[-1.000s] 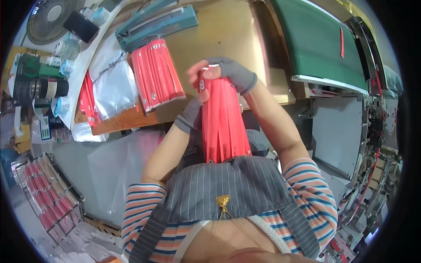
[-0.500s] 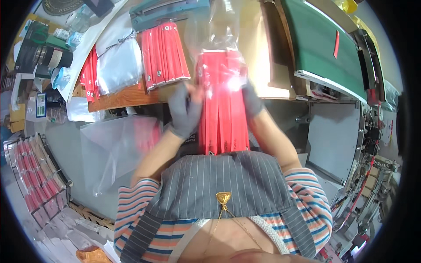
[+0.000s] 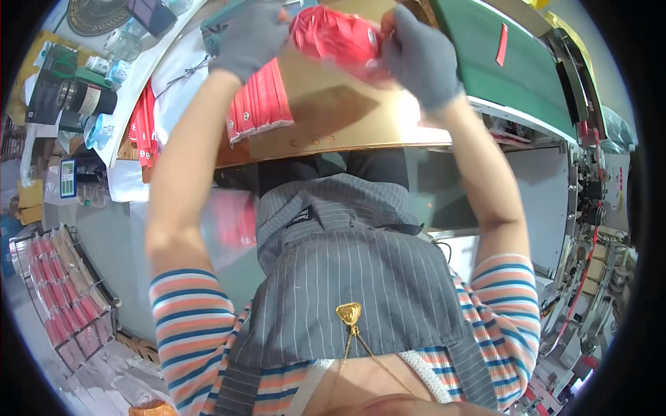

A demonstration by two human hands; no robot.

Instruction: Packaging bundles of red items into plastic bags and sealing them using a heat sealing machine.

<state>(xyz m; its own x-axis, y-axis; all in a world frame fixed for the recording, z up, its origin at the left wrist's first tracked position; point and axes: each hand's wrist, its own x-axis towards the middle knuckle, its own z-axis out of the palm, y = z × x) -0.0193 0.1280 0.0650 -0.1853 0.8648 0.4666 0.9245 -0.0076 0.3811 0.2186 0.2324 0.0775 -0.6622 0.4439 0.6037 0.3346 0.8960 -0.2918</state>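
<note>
A clear plastic bag of long, slim red packets (image 3: 338, 36) is held up over the table's far part, its end toward me. On its left side, my left hand (image 3: 251, 40), in a grey glove with bare fingertips, is closed at the bag's edge. My right hand (image 3: 422, 59), gloved alike, grips the bag's right side with bent fingers. The plastic shines and is partly blurred. A stack of the same red packets (image 3: 260, 104) lies on the table beneath my left wrist, partly hidden by my forearm.
Clear flat bags (image 3: 182, 104) tied with a dark cord lie left of the stack. More red packets (image 3: 143, 132) are beyond them. A green conveyor belt (image 3: 517, 62) at the right carries one red packet (image 3: 501, 45). A wire rack (image 3: 66, 291) stands low at the left.
Both hands have moved up and away from me with the bag, lifting it from my apron to above the table. The bag has tipped from lying lengthwise to end-on.
</note>
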